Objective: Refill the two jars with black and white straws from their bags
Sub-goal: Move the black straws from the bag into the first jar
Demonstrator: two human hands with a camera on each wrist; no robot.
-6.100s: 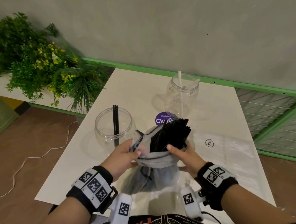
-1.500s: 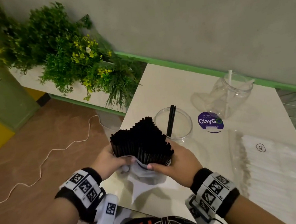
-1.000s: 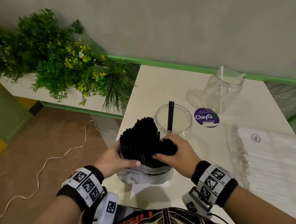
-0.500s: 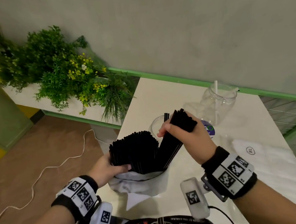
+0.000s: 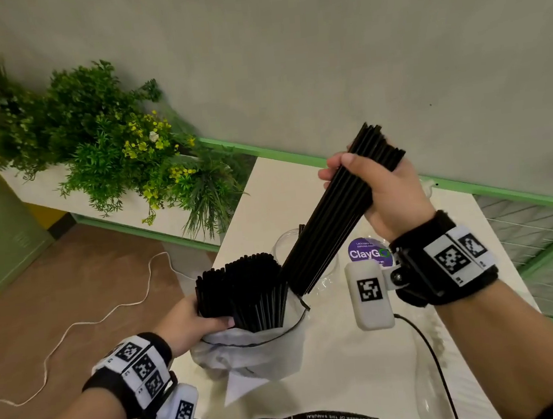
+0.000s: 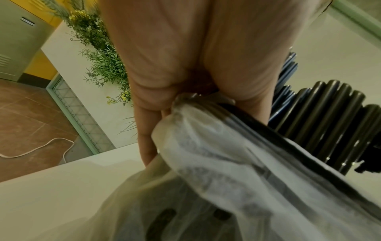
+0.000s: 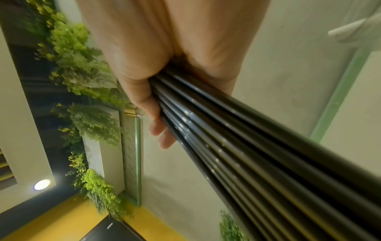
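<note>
A bundle of black straws (image 5: 334, 224) is gripped near its upper end by the right hand (image 5: 390, 191), fingers and thumb curled round it, in the upper right of the head view; the bundle slants down to the left, its lower ends just beside the bag (image 5: 248, 350) mouth and in front of a clear jar (image 5: 285, 245), which is mostly hidden behind them. The remaining straws (image 5: 242, 290) stand upright in the bag at lower centre, and they are held together with the bag's rolled-down rim by the left hand (image 5: 184, 323), whose fingers are wrapped round both, as the left wrist view confirms. A second jar is barely seen at the right edge behind the right hand, so its contents cannot be told; a purple sticker (image 5: 369, 252) lies on the table (image 5: 343, 355) between the jars. The straws are judged light, stiff and smooth, so single ones are likely to slide out of a loose grip; a firm hold round the whole bundle near the middle would suit better than one near an end. The bag is soft and thin and gives no support, so it is best steadied at the rim.
</note>
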